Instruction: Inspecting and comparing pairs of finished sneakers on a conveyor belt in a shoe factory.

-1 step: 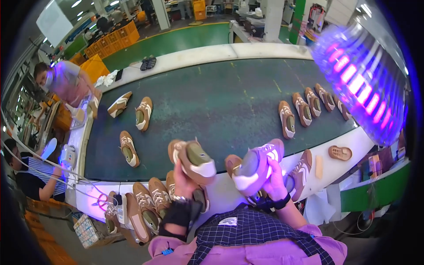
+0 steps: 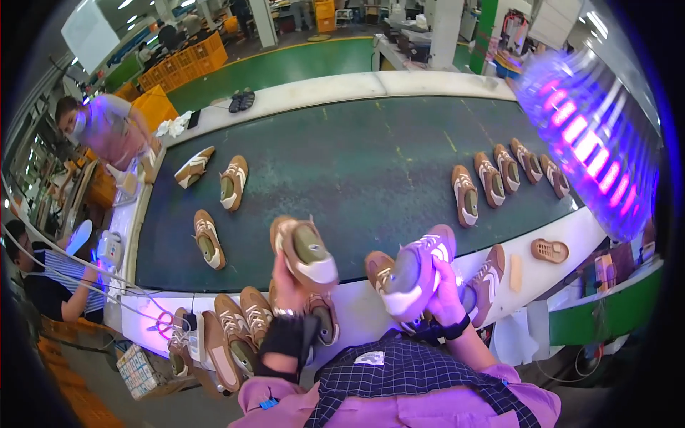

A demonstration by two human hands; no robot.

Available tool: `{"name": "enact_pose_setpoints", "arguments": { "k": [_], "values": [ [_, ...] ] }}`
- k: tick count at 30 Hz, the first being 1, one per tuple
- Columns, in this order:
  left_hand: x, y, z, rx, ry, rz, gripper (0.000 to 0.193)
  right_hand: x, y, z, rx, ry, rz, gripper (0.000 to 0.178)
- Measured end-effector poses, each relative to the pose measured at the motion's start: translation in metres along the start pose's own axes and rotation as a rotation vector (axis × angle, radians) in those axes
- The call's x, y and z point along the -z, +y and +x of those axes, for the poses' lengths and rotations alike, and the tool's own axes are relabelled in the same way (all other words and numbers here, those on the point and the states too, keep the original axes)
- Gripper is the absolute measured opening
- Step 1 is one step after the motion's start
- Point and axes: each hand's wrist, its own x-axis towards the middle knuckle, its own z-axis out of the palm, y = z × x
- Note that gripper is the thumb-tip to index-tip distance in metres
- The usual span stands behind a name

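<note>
A shoe in each hand, lower centre

My left hand (image 2: 289, 289) is closed around a brown-and-white shoe (image 2: 317, 265), fingers wrapped on its left side. Toe points to the top of the frame, heel to lower right; a grey-green insert fills the opening. My right hand (image 2: 448, 296) grasps a violet-tinted shoe (image 2: 405, 294) by its right side, thumb raised along it; toe to upper right, heel to lower left. The two held shoes are apart, both lifted at the near edge of the dark green surface (image 2: 321, 178).

Nearby: a brown shoe (image 2: 379, 267) just left of the right-hand one, partly hidden; another, tilted shoe (image 2: 490, 285) to its right. Lower left, a packed row of shoes along the white edge (image 2: 364, 314), red-handled scissors (image 2: 165, 325) beside it. Three shoes lie left on the green, five stand at right. A brown sole piece (image 2: 549, 250) sits right of centre, below a glowing lamp (image 2: 592, 146). Upper left, a masked co-worker (image 2: 114, 132).
</note>
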Motion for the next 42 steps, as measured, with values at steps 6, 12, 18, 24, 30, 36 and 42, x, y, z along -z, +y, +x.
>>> {"name": "enact_pose_setpoints", "arguments": {
  "k": [6, 12, 18, 24, 30, 36, 42],
  "values": [
    [0.124, 0.074, 0.094, 0.084, 0.107, 0.473, 0.057, 0.004, 0.015, 0.014, -0.245, 0.065, -0.24, 0.045],
    [0.178, 0.055, 0.136, -0.054, 0.582, 1.614, 0.095, -0.028, 0.049, 0.086, -0.582, -0.04, -0.295, 0.044],
    [0.185, 0.05, 0.137, -0.12, 0.623, 1.556, 0.091, -0.113, 0.136, 0.252, -0.553, -0.356, -0.312, 0.048],
    [0.188, 0.049, 0.137, -0.155, 0.607, 1.521, 0.089, -0.13, 0.212, 0.367, -0.648, -0.257, -0.434, 0.041],
    [0.22, 0.05, 0.149, -0.162, 0.641, 1.491, 0.089, -0.062, 0.161, 0.28, -0.531, -0.14, -0.627, 0.026],
    [0.22, 0.057, 0.166, -0.073, 0.537, 1.338, 0.093, 0.02, -0.041, 0.108, -0.392, 0.048, -0.732, 0.026],
    [0.093, 0.035, 0.116, 0.001, 0.87, 2.019, 0.067, 0.116, -0.15, 0.009, -0.01, 0.334, -0.754, 0.021]
  ]
}}
